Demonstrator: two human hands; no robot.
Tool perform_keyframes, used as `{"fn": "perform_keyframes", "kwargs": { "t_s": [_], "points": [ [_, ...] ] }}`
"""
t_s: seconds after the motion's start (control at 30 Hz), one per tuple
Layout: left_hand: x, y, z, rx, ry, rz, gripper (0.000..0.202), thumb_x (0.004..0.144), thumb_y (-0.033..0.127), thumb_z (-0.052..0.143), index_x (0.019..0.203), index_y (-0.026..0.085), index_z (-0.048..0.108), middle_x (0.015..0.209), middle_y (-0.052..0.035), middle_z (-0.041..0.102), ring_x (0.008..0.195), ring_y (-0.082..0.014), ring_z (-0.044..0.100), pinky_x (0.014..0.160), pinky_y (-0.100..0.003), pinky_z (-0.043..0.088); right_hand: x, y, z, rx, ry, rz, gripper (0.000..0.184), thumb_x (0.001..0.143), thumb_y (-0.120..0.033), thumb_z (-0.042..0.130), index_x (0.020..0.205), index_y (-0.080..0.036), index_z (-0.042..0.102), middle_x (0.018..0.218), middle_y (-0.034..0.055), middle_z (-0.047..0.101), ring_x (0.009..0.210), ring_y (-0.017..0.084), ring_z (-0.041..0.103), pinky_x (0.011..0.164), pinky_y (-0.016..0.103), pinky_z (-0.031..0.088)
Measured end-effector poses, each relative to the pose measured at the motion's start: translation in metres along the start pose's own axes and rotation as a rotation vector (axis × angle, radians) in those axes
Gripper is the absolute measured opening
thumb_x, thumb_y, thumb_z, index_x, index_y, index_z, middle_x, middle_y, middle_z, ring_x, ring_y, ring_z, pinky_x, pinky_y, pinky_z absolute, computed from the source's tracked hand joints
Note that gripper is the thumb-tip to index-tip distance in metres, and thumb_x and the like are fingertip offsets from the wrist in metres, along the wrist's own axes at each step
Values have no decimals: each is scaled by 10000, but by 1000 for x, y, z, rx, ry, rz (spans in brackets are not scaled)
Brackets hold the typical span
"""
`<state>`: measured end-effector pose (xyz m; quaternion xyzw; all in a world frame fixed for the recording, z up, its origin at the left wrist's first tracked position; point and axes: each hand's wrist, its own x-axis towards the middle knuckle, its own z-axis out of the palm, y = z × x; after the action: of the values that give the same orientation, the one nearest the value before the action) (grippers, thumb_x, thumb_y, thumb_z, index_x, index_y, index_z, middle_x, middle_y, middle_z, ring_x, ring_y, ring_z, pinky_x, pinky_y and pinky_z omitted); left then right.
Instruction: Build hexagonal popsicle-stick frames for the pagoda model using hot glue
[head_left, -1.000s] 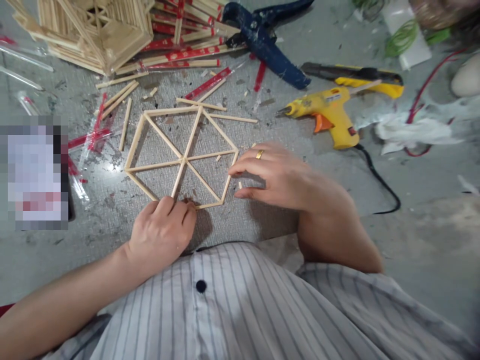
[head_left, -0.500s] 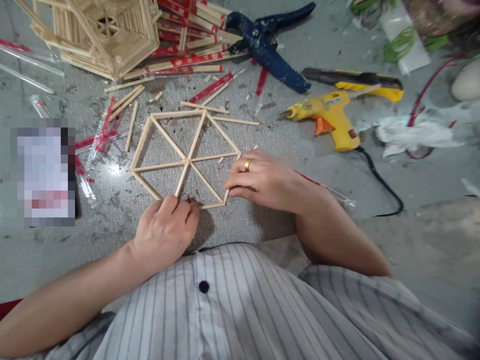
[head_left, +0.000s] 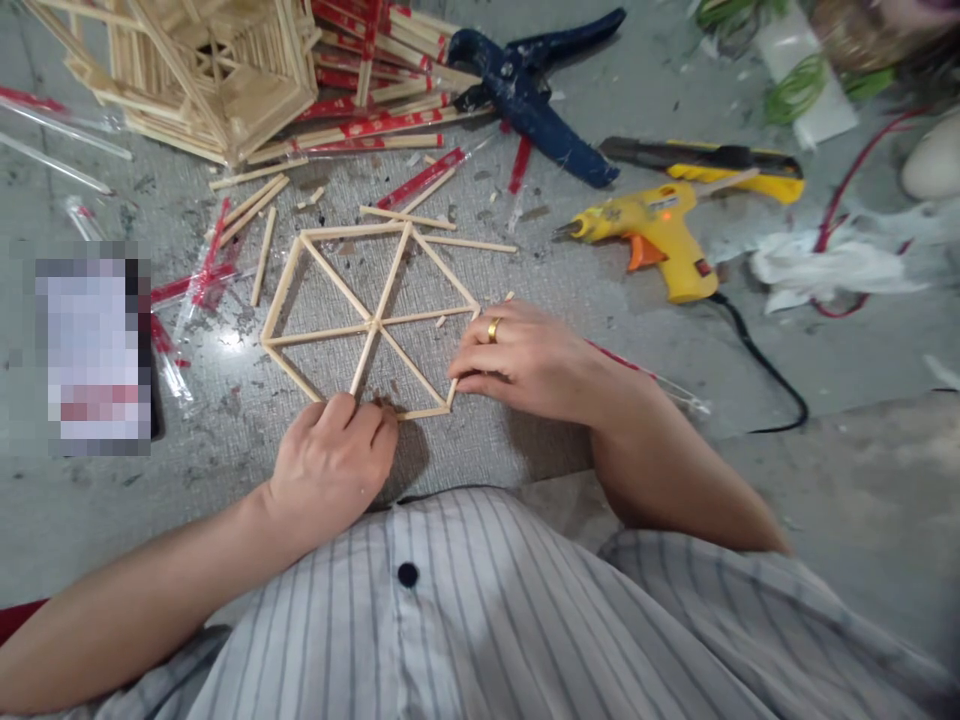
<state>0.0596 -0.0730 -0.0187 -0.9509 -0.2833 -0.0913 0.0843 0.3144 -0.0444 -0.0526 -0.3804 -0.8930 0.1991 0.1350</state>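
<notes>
A flat hexagonal frame of wooden chopsticks [head_left: 380, 315], with spokes meeting at its centre, lies on the grey table. Closed over its near corner is my left hand [head_left: 334, 450], fingers curled around the sticks. My right hand [head_left: 517, 360], wearing a ring, grips the frame's right side between thumb and fingers. My fingers hide the parts they hold. Loose cut sticks [head_left: 472, 243] lie against the frame's far edge, and a tiny stick scrap [head_left: 440, 321] rests near a right-hand spoke.
A yellow glue gun [head_left: 652, 235], a utility knife [head_left: 712, 165] and blue cutters [head_left: 532, 100] lie at the back right. Wrapped chopsticks [head_left: 390, 125] and a layered stick structure [head_left: 210, 90] are at the back. A blurred phone [head_left: 94, 350] lies left.
Both hands keep their hold on the frame and barely move. The whole view shifts very slightly; nothing else visibly differs.
</notes>
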Motion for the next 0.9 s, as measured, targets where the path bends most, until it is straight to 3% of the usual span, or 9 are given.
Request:
{"fn": "perform_keyframes", "kwargs": {
  "t_s": [0.17,0.27,0.4,0.53,0.63,0.73,0.83,0.9],
  "points": [
    [0,0,0,-68,68,-23,129,867,88,621,848,162,725,604,6,613,589,-148,540,477,-282,440,-1,-1,-2,20,64,-43,208,955,-335,577,895,-196,719,862,62,692,867,196,607,802,337,422],
    [-1,-3,-1,-95,133,-74,77,878,146,648,854,169,717,603,23,610,581,-142,523,491,-275,425,0,-9,-7,154,140,-111,255,965,-402,562,952,-174,675,872,62,698,833,168,618,805,318,456],
    [-3,-6,-1,-77,158,-111,88,879,140,639,818,165,696,601,17,604,588,-148,514,498,-284,404,5,-24,-8,285,219,-204,217,988,-357,533,1016,-167,632,887,52,708,837,133,639,832,291,470],
    [-3,-8,0,-95,177,-105,94,884,137,630,818,167,690,612,12,613,585,-142,509,510,-284,405,9,-32,-9,107,264,-219,161,987,-251,530,905,-165,639,807,34,708,731,130,622,747,287,451],
    [-4,-13,-3,-119,207,-115,109,912,179,611,836,174,691,605,17,616,577,-138,515,509,-272,398,9,-31,-22,6,276,-194,143,968,-211,554,866,-175,648,771,21,713,702,138,630,723,301,447],
    [-4,-24,-5,-97,243,-159,136,935,231,589,860,171,685,614,8,631,579,-137,532,526,-264,397,12,-19,-40,-88,384,-45,125,954,-212,572,874,-206,667,777,9,731,712,153,649,717,316,449],
    [-3,-35,-2,-10,305,-213,114,908,224,615,820,178,671,597,7,616,580,-141,529,545,-267,395,27,5,-51,-169,537,270,140,936,-245,566,882,-215,692,789,16,732,673,173,629,672,327,458],
    [-3,-40,3,30,357,-225,137,895,212,617,768,183,660,578,9,599,574,-144,517,546,-273,387,44,25,-50,-167,529,403,148,916,-248,562,915,-208,705,815,32,730,708,188,638,690,337,463]
  ]
}}
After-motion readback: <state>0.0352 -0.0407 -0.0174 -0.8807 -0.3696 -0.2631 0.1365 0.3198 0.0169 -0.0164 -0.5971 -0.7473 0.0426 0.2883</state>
